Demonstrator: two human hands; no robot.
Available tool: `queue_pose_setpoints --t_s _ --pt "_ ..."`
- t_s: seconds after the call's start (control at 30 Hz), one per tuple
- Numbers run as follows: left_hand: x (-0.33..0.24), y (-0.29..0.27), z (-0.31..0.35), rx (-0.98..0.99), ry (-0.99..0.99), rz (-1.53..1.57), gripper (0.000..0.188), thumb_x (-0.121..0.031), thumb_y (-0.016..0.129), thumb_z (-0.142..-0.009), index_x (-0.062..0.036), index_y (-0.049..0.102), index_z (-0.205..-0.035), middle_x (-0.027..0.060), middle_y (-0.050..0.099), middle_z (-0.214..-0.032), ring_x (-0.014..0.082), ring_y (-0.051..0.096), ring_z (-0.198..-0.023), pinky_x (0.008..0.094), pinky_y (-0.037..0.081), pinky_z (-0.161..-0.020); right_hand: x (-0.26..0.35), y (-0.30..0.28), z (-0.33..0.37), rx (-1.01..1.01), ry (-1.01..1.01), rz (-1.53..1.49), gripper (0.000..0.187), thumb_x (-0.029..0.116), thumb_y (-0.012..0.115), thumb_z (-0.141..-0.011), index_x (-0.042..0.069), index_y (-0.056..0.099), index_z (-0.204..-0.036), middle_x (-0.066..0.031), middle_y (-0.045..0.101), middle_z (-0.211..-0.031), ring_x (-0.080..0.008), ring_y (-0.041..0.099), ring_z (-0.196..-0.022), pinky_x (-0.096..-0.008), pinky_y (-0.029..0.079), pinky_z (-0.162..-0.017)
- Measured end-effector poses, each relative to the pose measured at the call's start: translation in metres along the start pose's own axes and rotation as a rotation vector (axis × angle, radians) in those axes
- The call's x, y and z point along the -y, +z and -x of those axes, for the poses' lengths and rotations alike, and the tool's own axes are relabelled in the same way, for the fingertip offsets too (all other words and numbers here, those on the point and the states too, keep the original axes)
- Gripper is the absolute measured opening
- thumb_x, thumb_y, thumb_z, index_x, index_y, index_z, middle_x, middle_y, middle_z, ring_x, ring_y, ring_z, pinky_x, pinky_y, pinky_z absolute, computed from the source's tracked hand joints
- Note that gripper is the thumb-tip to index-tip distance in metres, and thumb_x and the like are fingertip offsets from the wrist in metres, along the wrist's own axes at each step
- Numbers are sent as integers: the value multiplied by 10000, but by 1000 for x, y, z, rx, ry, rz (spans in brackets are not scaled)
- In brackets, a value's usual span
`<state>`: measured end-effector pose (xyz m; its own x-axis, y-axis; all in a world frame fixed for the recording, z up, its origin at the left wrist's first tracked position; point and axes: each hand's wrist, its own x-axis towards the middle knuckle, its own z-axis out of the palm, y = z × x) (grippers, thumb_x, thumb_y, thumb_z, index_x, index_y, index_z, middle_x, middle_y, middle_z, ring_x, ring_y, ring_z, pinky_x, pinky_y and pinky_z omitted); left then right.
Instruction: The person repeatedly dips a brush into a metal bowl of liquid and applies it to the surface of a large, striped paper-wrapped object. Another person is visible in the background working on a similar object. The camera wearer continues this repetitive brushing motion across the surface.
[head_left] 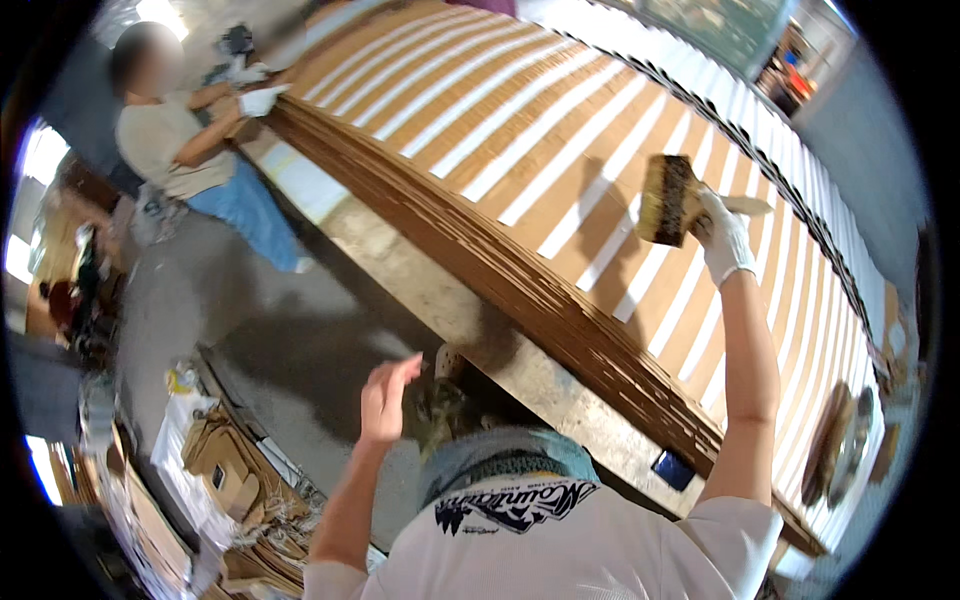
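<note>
My right hand (725,235), in a white glove, is closed round the wooden handle of a wide brush (664,200). The bristles are pale at one side and dark brown at the other. The brush is held over staggered cardboard sheets (555,130), whose brown faces alternate with white strips; whether it touches them I cannot tell. My bare left hand (388,398) hangs in the air over the floor, on the near side of the stack, holding nothing, its fingers loosely stretched.
The stack rests on a long pale bench (400,255). A co-worker (175,150) in white gloves stands at its far left end. A dark chain-like strip (740,135) runs along the far side. Flattened cardboard scraps (235,465) lie at lower left, and a small dark flat object (673,469) sits on the bench's near edge.
</note>
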<state>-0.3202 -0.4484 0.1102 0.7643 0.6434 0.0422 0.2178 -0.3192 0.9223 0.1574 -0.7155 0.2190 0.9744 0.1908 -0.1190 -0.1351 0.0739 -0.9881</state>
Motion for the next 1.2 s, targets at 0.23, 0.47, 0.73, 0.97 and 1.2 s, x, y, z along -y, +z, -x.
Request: queue_pose_setpoints --t_s 0.23,0.47,0.73,0.97,1.2 --pt "-28 40 -203 379 708 -513 521 -393 673 -921 -196 623 -1400 89 583 -1352 343 472 -1269 526 313 -1139 15 64 -7 17 -145 240 393 189 648 -982 -41 639 -1300 -122 703 -1163 -170 676 -1033 -300 561 -892" --pt "11 71 -311 519 978 -579 561 -534 625 -893 -282 611 -1393 39 560 -1331 285 460 -1249 642 195 -1177 -6 155 -68 134 -511 592 368 55 690 -921 50 682 -1289 -100 724 -1243 -146 702 -988 -278 573 -871" --pt "59 87 -327 421 1167 -584 555 -420 698 -818 -350 640 -1365 -67 541 -1377 194 444 -1291 590 361 -1061 -65 182 -165 21 -439 1211 307 247 812 -794 80 703 -1028 -166 698 -981 -371 646 -985 -482 474 -935" --pt "71 94 -331 330 1269 -633 503 -560 688 -837 -420 652 -1319 -59 533 -1315 189 477 -1183 447 438 -845 -45 166 -325 -110 -489 1030 318 213 780 -816 38 658 -1051 -195 701 -896 -417 664 -925 -499 522 -839" --pt "89 100 -320 169 1315 -794 594 -688 570 -913 -437 516 -1448 -62 435 -1442 210 378 -1335 436 428 -817 -69 138 -459 -454 -681 1145 318 303 759 -830 184 653 -1105 -175 708 -942 -414 676 -938 -487 550 -814"
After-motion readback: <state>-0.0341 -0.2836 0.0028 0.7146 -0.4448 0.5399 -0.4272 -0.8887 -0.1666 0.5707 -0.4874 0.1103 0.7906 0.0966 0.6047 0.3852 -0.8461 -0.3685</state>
